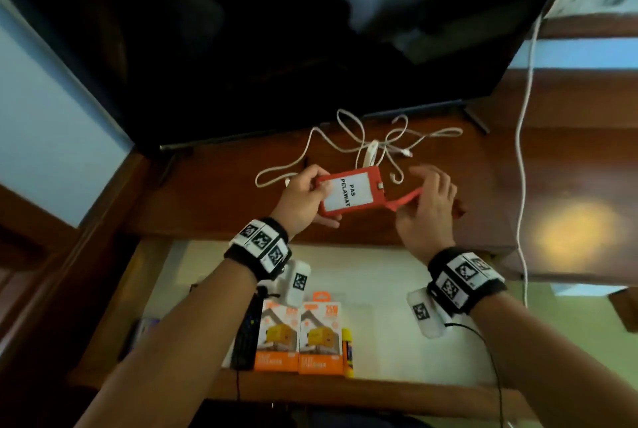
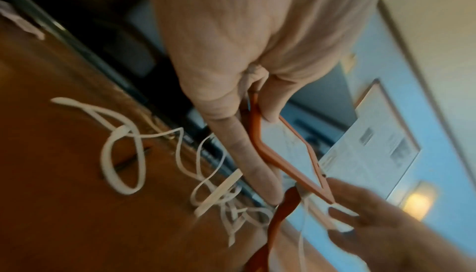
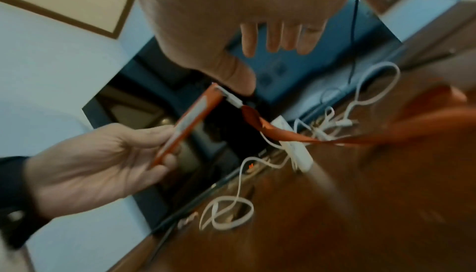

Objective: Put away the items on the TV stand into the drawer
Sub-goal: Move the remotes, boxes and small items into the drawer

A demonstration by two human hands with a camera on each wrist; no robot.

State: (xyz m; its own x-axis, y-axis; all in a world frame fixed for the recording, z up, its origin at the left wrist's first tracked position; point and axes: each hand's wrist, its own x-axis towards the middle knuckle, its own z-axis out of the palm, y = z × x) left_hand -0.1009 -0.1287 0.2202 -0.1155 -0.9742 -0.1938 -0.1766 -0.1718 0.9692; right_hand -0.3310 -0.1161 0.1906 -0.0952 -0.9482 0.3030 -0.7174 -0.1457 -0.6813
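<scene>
Left grip (image 1: pixel 301 198) on badge holder (image 1: pixel 348 193) above drawer (image 1: pixel 397 275)

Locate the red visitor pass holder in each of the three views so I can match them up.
Head: the red pass holder sits centre frame, face up, held by the left hand above the TV stand.
Left wrist: seen edge-on, centre right, below the fingers.
Right wrist: edge-on, centre left.
Shared landmark: the tangled white cable on the stand.
</scene>
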